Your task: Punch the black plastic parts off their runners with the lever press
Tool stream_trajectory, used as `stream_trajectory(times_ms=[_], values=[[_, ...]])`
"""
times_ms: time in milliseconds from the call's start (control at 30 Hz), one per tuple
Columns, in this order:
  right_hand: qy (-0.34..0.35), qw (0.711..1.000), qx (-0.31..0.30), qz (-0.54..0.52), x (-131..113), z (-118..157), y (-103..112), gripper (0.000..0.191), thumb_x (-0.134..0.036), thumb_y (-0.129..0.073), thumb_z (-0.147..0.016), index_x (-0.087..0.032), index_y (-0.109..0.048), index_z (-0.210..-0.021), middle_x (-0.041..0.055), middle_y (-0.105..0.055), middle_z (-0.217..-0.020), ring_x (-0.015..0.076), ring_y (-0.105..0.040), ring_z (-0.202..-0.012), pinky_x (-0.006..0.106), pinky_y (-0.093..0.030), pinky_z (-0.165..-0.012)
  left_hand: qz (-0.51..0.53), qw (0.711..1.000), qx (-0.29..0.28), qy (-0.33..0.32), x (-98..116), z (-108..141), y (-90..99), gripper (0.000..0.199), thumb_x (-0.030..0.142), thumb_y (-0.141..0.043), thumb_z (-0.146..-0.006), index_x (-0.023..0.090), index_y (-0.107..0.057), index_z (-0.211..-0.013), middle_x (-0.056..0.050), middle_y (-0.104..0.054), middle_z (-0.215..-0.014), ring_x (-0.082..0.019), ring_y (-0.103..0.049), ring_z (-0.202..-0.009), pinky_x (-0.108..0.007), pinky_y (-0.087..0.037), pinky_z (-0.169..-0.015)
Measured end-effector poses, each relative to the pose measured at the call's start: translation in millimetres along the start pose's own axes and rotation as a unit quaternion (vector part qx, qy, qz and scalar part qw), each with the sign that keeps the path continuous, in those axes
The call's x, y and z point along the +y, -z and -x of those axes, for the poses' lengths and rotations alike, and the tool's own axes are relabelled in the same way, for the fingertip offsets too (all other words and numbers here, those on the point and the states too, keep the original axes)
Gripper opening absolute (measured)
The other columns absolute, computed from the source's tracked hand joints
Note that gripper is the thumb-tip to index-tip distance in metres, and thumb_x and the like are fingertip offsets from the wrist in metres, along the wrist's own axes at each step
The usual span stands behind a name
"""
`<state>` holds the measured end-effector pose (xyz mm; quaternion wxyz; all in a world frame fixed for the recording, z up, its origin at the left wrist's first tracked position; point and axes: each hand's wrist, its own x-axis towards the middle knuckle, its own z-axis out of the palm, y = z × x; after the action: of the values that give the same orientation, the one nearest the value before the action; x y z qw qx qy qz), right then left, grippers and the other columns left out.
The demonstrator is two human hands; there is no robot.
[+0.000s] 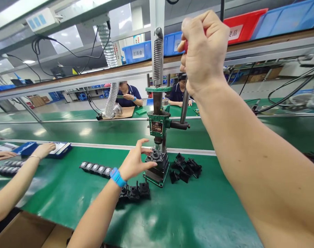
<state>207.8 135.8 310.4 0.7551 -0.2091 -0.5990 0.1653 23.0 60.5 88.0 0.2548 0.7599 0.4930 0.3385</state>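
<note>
A green hand press (158,124) stands upright on the bench, its coil spring on top and its ram lowered over a black square plastic part (156,155) on the base. My left hand (136,160), with a blue wristband, is beside that part. Its thumb and fingers are apart around the part's left side; whether they touch it I cannot tell. High on the right, my right hand (205,48) is wrapped around the top of the press lever (184,106), where a bit of red shows between the fingers. Similar black parts (134,192) stand in a row by my left wrist.
Loose black plastic pieces (185,168) lie heaped right of the press. A row of small fans (94,168) lies to the left. A co-worker's arms (19,175) reach in at far left near a blue tray (62,150). Two people sit beyond the shelf (81,77).
</note>
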Motion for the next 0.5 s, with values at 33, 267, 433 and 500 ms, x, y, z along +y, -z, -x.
stream_trajectory(times_ms=[33,267,433,500], values=[[-0.001,1.000,0.002,0.012,0.4,0.1,-0.1,0.026,-0.016,-0.049,-0.097,-0.018,-0.040,-0.072,-0.0066,-0.039,-0.063,0.0019,-0.042,-0.060,0.013,-0.036,-0.054,-0.010,1.000,-0.002,0.000,-1.4,-9.5,5.0,0.079,0.029,-0.079,-0.073,0.023,-0.032,-0.136,-0.006,-0.072,-0.110,-0.025,-0.069,-0.107,-0.039,-0.051,-0.094],[-0.016,0.999,-0.001,0.040,1.1,-5.2,0.2,0.023,-0.019,-0.047,-0.095,-0.017,-0.040,-0.074,-0.0082,-0.041,-0.066,-0.0002,-0.042,-0.062,0.012,-0.040,-0.064,-0.049,0.999,-0.021,-0.003,-8.8,-45.0,0.0,0.090,0.032,-0.085,-0.067,0.019,-0.031,-0.138,-0.010,-0.074,-0.108,-0.028,-0.071,-0.103,-0.042,-0.053,-0.093],[0.030,0.998,-0.023,0.049,-18.7,25.4,0.6,0.021,-0.022,-0.046,-0.096,-0.016,-0.042,-0.076,-0.0101,-0.042,-0.064,-0.0016,-0.041,-0.058,0.013,-0.036,-0.059,-0.049,0.998,-0.024,-0.020,-13.9,-45.3,2.6,0.112,0.040,-0.089,-0.062,0.019,-0.020,-0.148,-0.018,-0.066,-0.127,-0.032,-0.062,-0.120,-0.046,-0.049,-0.101],[0.140,0.986,-0.035,0.079,-29.6,59.8,1.4,0.021,-0.022,-0.047,-0.096,-0.015,-0.046,-0.077,-0.0095,-0.043,-0.064,-0.0011,-0.041,-0.056,0.014,-0.036,-0.056,-0.033,0.999,-0.024,-0.035,-16.3,-43.4,3.1,0.120,0.042,-0.090,-0.059,0.019,-0.015,-0.151,-0.020,-0.058,-0.137,-0.033,-0.057,-0.127,-0.046,-0.047,-0.103]])
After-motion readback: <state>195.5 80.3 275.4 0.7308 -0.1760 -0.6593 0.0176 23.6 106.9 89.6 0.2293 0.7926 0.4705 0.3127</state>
